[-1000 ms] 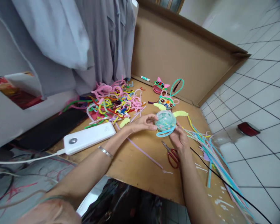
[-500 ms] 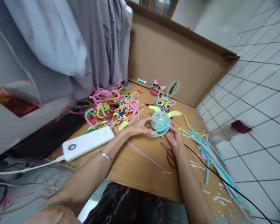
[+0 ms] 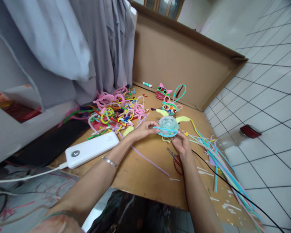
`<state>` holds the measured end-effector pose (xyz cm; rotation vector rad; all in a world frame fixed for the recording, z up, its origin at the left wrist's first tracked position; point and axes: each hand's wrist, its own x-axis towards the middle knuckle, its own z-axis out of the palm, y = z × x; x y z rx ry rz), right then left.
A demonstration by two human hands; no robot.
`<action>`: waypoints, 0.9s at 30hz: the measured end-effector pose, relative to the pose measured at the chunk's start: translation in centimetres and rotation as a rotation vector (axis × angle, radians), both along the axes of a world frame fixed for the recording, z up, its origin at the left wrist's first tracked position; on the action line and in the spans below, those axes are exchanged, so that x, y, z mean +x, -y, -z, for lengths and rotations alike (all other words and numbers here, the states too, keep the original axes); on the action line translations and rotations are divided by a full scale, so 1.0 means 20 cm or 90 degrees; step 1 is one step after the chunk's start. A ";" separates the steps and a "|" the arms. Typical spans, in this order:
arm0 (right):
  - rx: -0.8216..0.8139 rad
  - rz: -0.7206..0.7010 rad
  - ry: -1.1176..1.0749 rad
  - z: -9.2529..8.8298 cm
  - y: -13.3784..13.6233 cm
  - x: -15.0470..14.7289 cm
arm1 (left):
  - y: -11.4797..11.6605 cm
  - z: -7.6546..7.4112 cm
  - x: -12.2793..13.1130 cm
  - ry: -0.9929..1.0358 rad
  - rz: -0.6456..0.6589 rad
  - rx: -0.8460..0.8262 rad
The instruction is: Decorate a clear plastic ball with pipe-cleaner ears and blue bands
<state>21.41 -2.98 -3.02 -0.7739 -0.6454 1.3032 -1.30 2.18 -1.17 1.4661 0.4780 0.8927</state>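
A round, translucent pale-green piece (image 3: pixel 168 123) is held up over the table between both hands. Blue pipe cleaner (image 3: pixel 165 129) runs across its near side and along its lower edge. My left hand (image 3: pixel 146 129) pinches the blue strand's left end at the round piece's left edge. Fingers of my right hand (image 3: pixel 181 142) are closed on the lower right edge of the round piece. Just beyond it lie yellow-green fuzzy shapes (image 3: pixel 183 119). Red-handled scissors (image 3: pixel 176 160) rest beside my right wrist.
Left of the hands sit a heap of coloured pipe cleaners (image 3: pixel 116 110) and a white power bank (image 3: pixel 92 149). Long pipe cleaners (image 3: pixel 223 165) and a black cable lie right. Behind are two animal-face crafts (image 3: pixel 169 107), a glue stick (image 3: pixel 147 84) and a cardboard wall (image 3: pixel 179 61).
The blue strand now stretches straighter across the round piece, its left end raised in my left hand. The round piece is tilted differently, and my left fingers have shifted up from its lower edge.
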 end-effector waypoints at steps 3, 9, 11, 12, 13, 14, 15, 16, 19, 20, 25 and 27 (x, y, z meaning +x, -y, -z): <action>-0.006 0.002 -0.013 -0.01 0.01 0.00 | -0.02 0.02 0.01 0.031 -0.021 -0.032; 0.025 -0.003 0.003 -0.02 0.03 0.02 | -0.03 0.03 0.02 0.111 -0.051 -0.101; 0.028 -0.005 0.011 -0.03 0.03 0.02 | -0.03 0.04 0.03 0.128 -0.058 -0.117; 0.029 -0.007 0.016 -0.04 0.04 0.02 | -0.03 0.04 0.03 0.133 -0.065 -0.123; 0.029 -0.009 0.021 -0.04 0.04 0.01 | -0.03 0.05 0.04 0.136 -0.075 -0.129; 0.030 -0.012 0.027 -0.04 0.04 0.01 | -0.03 0.05 0.04 0.136 -0.088 -0.136; 0.030 -0.015 0.031 -0.04 0.04 0.01 | -0.04 0.06 0.05 0.135 -0.103 -0.143; 0.030 -0.017 0.036 -0.05 0.04 0.01 | -0.04 0.06 0.05 0.130 -0.118 -0.151; 0.020 -0.015 0.050 -0.04 0.04 0.01 | -0.04 0.07 0.07 0.116 -0.150 -0.159; 0.021 -0.012 0.054 -0.04 0.04 0.01 | -0.04 0.08 0.07 0.115 -0.155 -0.156; 0.013 0.005 0.043 -0.04 0.05 0.02 | -0.03 0.07 0.07 0.119 -0.154 -0.142; 0.013 0.001 0.048 -0.03 0.05 0.02 | -0.02 0.06 0.06 0.123 -0.122 -0.144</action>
